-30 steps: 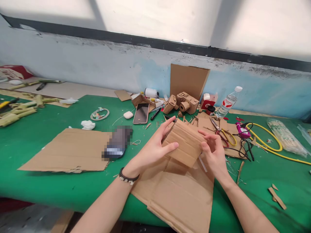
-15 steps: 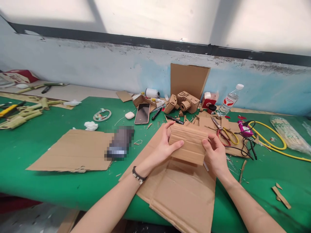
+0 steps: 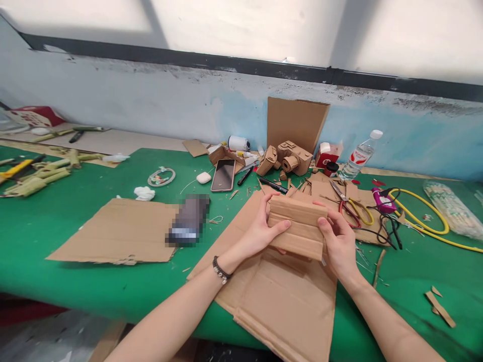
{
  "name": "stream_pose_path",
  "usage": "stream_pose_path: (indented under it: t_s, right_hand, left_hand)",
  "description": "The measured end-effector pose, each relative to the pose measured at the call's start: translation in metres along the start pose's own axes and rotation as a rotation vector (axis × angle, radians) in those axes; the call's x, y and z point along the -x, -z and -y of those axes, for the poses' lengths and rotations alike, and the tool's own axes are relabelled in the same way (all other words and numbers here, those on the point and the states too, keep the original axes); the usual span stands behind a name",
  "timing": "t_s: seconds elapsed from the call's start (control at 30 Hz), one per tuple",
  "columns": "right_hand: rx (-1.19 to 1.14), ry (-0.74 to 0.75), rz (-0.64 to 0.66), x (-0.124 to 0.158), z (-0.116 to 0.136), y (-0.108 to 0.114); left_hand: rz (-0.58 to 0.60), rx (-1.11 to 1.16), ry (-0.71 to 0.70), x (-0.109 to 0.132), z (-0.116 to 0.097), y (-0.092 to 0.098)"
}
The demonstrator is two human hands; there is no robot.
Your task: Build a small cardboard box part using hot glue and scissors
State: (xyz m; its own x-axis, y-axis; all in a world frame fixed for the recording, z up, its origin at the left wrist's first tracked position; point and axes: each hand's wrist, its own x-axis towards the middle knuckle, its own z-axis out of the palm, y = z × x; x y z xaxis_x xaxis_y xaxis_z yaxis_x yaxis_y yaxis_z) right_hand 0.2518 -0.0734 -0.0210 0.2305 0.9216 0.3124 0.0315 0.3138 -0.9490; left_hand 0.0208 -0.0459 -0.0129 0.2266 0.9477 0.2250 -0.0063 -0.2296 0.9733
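Between my two hands I hold a small creased cardboard piece, raised above a larger cardboard sheet. My left hand grips its left side, thumb on the near face and the other fingers mostly behind. At its right edge my right hand is closed the same way, thumb in front. Fold lines run across the piece. Past my hands sit a cardboard model camera and a smaller cardboard block with several scraps around them.
Scissors, a black cable and a yellow cord lie right of my hands. A water bottle stands by the wall. Leftward are a phone, a blurred dark device and a flat cardboard sheet.
The cardboard piece has tilted slightly in my hands, and some left fingertips now show beneath its lower edge. The whole view has shifted slightly.
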Motion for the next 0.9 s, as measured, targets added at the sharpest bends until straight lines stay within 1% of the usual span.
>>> stream_pose_path:
  t_s: [0.07, 0.13, 0.2, 0.27, 0.3, 0.37, 0.43, 0.47, 0.53, 0.67, 0.77, 0.9]
  right_hand:
    - [-0.012, -0.027, 0.002, -0.002, 0.0, 0.0]
    - [-0.014, -0.06, -0.003, -0.006, -0.002, 0.001]
    - [-0.031, -0.098, -0.028, -0.011, -0.004, 0.004]
    - [-0.061, -0.144, -0.054, -0.015, -0.006, 0.006]
    - [-0.07, -0.162, -0.063, -0.017, -0.007, 0.006]
    - [-0.065, -0.18, -0.065, -0.017, -0.008, 0.006]
    - [-0.045, -0.182, -0.045, -0.015, -0.008, 0.005]
    - [-0.037, -0.182, -0.033, -0.013, -0.008, 0.004]
    - [-0.021, -0.163, -0.019, -0.008, -0.007, 0.002]
    - [0.025, -0.055, -0.03, -0.002, -0.005, 0.001]
    - [0.032, -0.029, -0.034, 0.002, -0.005, -0.001]
    - [-0.012, -0.04, -0.057, 0.007, -0.007, -0.006]
  left_hand:
    - [-0.007, -0.009, -0.022, 0.0, 0.002, -0.001]
    - [-0.014, 0.002, -0.012, -0.001, 0.003, -0.001]
    - [-0.019, 0.037, 0.043, -0.002, 0.004, 0.001]
    - [0.002, 0.058, 0.086, -0.004, 0.002, 0.004]
    - [0.02, 0.045, 0.065, -0.004, 0.001, 0.006]
    - [0.041, -0.026, -0.06, -0.005, -0.001, 0.009]
    - [0.024, -0.107, -0.202, -0.004, -0.001, 0.011]
    - [0.003, -0.133, -0.244, -0.002, -0.001, 0.011]
    - [-0.048, -0.165, -0.287, 0.0, 0.001, 0.01]
    - [-0.122, -0.219, -0.379, 0.004, 0.002, 0.008]
    - [-0.129, -0.228, -0.454, 0.005, 0.001, 0.009]
    - [-0.121, -0.245, -0.486, 0.007, 0.0, 0.011]
